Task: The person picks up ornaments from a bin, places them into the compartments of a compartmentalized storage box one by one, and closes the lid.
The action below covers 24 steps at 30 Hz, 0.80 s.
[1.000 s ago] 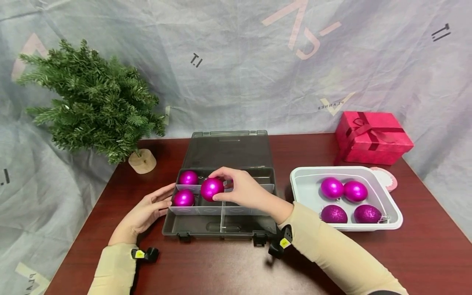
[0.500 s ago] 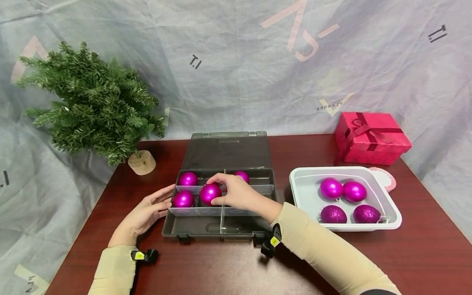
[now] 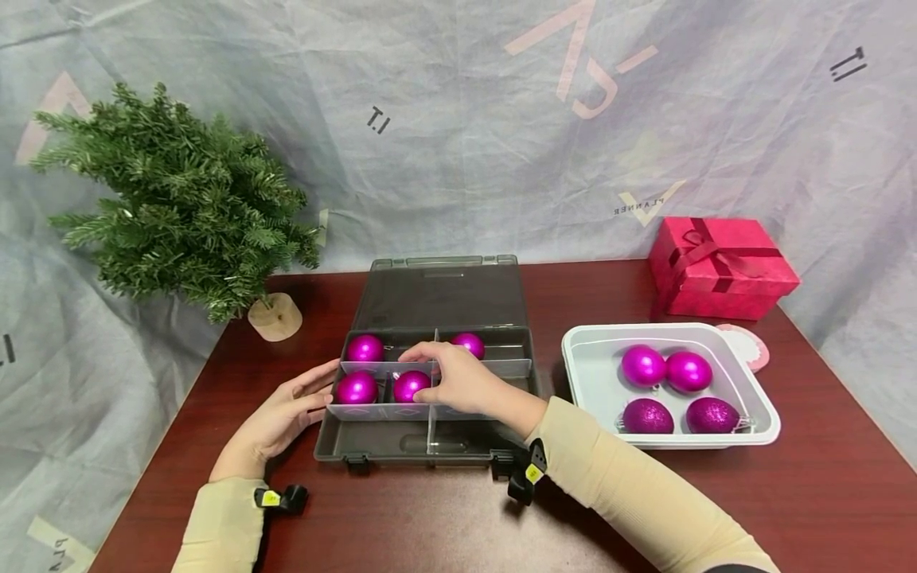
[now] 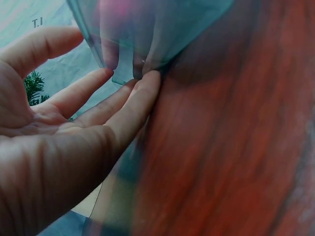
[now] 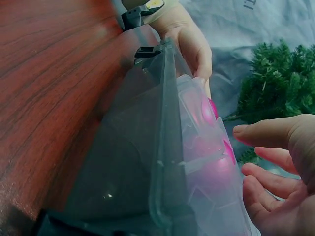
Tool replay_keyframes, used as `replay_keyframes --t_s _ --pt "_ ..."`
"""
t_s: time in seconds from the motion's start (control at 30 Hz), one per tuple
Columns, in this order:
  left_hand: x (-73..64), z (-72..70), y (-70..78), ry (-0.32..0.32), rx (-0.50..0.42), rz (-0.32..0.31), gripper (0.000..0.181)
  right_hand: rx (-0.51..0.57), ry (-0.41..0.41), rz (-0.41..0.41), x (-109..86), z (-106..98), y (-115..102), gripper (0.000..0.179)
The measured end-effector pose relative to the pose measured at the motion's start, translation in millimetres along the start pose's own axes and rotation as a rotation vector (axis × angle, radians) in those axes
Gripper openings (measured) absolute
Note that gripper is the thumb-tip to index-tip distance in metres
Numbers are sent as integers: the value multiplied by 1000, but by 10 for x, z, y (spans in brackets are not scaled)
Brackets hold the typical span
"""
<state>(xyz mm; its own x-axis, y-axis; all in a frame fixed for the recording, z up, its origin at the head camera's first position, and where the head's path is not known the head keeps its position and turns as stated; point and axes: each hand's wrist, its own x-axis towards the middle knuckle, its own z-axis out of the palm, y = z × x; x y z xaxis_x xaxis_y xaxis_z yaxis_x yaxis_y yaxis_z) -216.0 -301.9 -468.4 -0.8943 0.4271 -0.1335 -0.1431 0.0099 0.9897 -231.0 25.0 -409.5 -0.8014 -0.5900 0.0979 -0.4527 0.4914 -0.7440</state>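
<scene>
An open grey see-through organizer box (image 3: 372,436) with clear dividers stands mid-table, lid folded back. My left hand (image 3: 282,414) touches its left side wall, and in the left wrist view the extended fingertips meet the clear plastic. Over the middle row, my right hand (image 3: 469,380) hovers with thumb and fingers spread around a shiny magenta Christmas ball (image 3: 411,387) lying in that row. The right wrist view shows those fingers (image 5: 266,132) apart from the ball. Left of it lies another ball (image 3: 357,388); the back row holds a ball (image 3: 365,348) and a partly hidden ball (image 3: 469,344).
To the right, a white tray (image 3: 583,398) carries several magenta balls, two glossy and two glittery. Behind it sit a red gift box (image 3: 723,270) and a pink-and-white round item (image 3: 748,350), partly covered. A small artificial fir tree (image 3: 193,199) leans at the back left.
My right hand lowered the magenta ball into the middle row and let it go, its fingers now loosened. A back-row ball came into view behind it. The left hand stayed put.
</scene>
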Motion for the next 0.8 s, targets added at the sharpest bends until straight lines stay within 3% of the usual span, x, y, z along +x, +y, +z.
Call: replay_keyframes --t_s 0.33,0.6,0.8 --pt "12 8 10 -5 0 4 65 154 77 -82 -137 -166 -77 37" --pt "-7 29 41 -9 -6 6 65 244 140 -130 -392 -467 -151 33" --pt "-20 40 49 -9 -16 9 66 286 208 -147 -623 -801 -118 33"
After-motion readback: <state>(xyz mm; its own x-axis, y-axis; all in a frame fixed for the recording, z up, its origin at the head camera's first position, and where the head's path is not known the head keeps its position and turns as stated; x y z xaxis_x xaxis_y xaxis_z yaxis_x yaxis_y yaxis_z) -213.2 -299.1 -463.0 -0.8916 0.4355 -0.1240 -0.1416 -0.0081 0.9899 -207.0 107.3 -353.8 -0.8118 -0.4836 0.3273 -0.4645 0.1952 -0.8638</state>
